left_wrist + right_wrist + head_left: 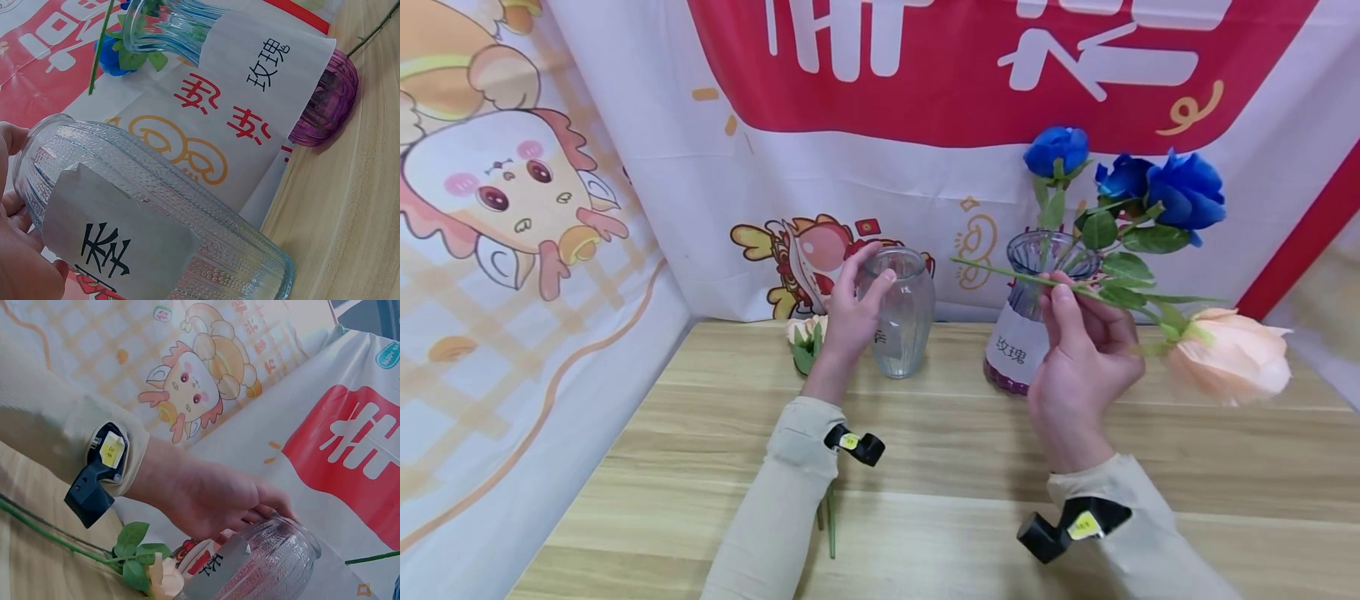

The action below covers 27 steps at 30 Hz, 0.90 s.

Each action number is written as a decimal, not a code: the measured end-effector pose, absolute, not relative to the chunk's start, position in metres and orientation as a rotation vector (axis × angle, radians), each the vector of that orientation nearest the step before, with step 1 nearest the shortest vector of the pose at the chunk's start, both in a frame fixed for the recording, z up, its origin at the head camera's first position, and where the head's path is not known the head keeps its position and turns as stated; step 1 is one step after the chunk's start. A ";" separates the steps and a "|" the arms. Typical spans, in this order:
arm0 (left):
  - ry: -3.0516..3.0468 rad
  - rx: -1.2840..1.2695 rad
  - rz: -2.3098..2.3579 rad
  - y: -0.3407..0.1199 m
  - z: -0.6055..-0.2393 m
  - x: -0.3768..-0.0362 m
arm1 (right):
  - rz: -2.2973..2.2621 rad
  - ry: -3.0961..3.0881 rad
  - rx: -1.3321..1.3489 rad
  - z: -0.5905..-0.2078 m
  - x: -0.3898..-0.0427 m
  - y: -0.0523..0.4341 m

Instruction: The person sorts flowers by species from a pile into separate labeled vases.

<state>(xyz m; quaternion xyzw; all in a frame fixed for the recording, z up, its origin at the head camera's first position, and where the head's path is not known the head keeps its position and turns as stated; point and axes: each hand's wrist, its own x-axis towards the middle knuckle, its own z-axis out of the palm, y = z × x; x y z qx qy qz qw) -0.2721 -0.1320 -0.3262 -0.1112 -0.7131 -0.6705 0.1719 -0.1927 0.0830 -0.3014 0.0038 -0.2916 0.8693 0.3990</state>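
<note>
Your left hand (850, 317) grips a clear glass vase (912, 321) at its rim, thumb and fingers curled around the mouth, as the vessel stands upright on a wood-grain table (932, 450) before a printed cloth (658, 108). A paper label (119, 237) with dark writing is stuck to its side. Your right hand (1086, 367) pinches the green stem (1000, 270) of a peach rose (1228, 358) between thumb and fingers, holding it aloft and nearly level, the bloom out to the right and the cut end pointing toward the clear vase, apart from it. The stem passes in front of a purple-based vase (1002, 379), which stands upright to the right of the clear one and bears a white label (1017, 340); blue roses (1185, 190) rise from its mouth, leaning over your right hand. Beside the clear vase, partly hidden by your left arm, a second peach flower (807, 354) lies on the table, and green stems (831, 525) show below your forearm. Black wrist cameras (1071, 529) sit on both pale sleeves (767, 508).
</note>
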 end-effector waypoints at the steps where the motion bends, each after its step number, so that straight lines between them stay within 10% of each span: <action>1: -2.026 -0.313 -1.901 -0.132 -0.326 -0.272 | 2.205 -0.734 0.012 -0.300 -0.194 0.081; 27: -2.051 -0.287 -1.925 -0.132 -0.325 -0.272 | 2.189 -0.912 0.178 -0.295 -0.225 0.031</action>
